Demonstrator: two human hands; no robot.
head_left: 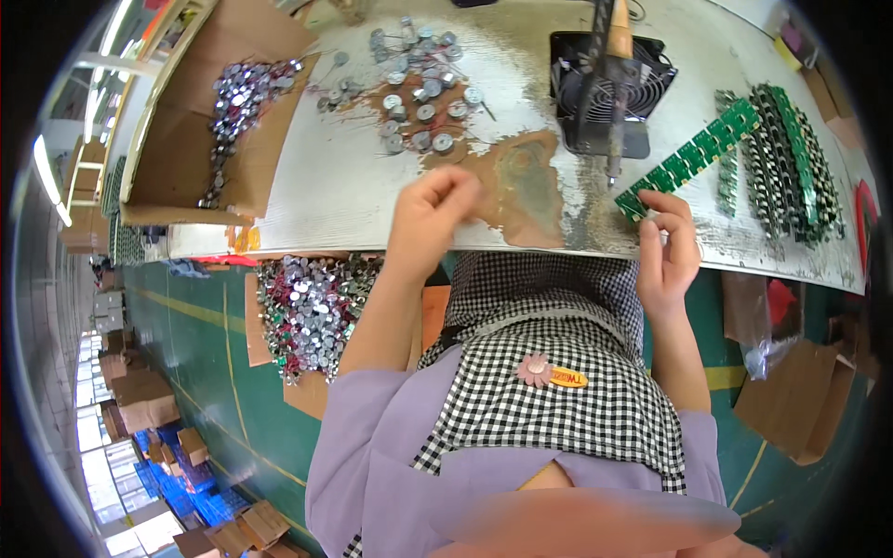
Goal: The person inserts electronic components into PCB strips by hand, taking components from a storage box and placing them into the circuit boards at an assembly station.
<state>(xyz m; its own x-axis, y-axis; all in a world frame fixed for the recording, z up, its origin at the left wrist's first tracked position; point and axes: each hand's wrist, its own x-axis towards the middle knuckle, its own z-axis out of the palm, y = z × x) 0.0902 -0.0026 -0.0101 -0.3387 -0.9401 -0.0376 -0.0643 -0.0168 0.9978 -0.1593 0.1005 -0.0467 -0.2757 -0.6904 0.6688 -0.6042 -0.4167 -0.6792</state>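
My right hand [672, 244] pinches the near end of a long green circuit board strip [693, 158], which slants up to the right over the bench. Its fingertips are close below the tip of a soldering iron [616, 139] fixed pointing down. My left hand [435, 212] is closed, its fingers curled and slightly blurred, over the bench's front edge; anything in them is hidden. Beyond it lies a loose group of small round silver motors [425, 112] with thin wires.
A black fan [569, 107] stands behind the iron. More circuit board strips [791, 167] lie in rows at the right. An open cardboard box [167, 158] with motors is at the left. Another box of silver parts [316, 312] sits below the bench [316, 186].
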